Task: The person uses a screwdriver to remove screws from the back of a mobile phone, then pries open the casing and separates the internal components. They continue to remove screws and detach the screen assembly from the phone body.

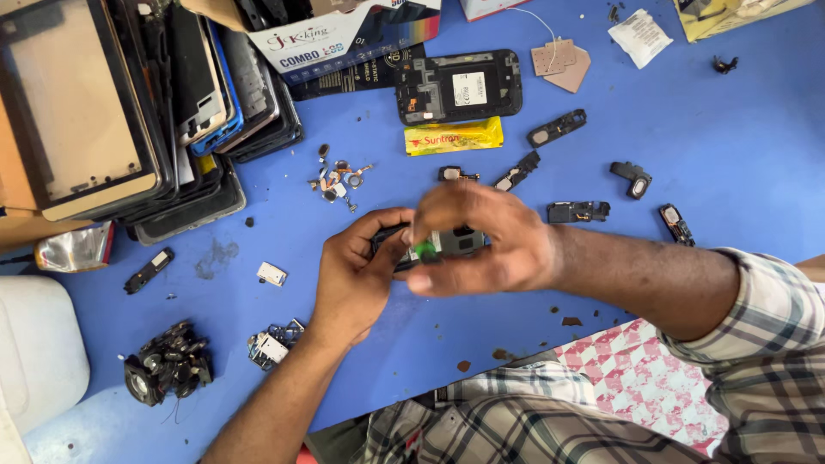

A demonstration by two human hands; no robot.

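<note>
The small dark phone part (pixel 443 243) sits above the blue bench (pixel 730 163), pinched at its left end by the left hand (pixel 357 275) while the right hand (pixel 481 241) closes fingers over it; best held steady and gripped lightly.

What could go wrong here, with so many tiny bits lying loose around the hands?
The left hand and right hand both grip a small dark phone part above the blue table.

1. If it slips, it might land among similar black modules and get mixed up.
2. A forearm sweep could scatter the heap of tiny parts.
3. The stack of phone frames leans and may slide.
</note>
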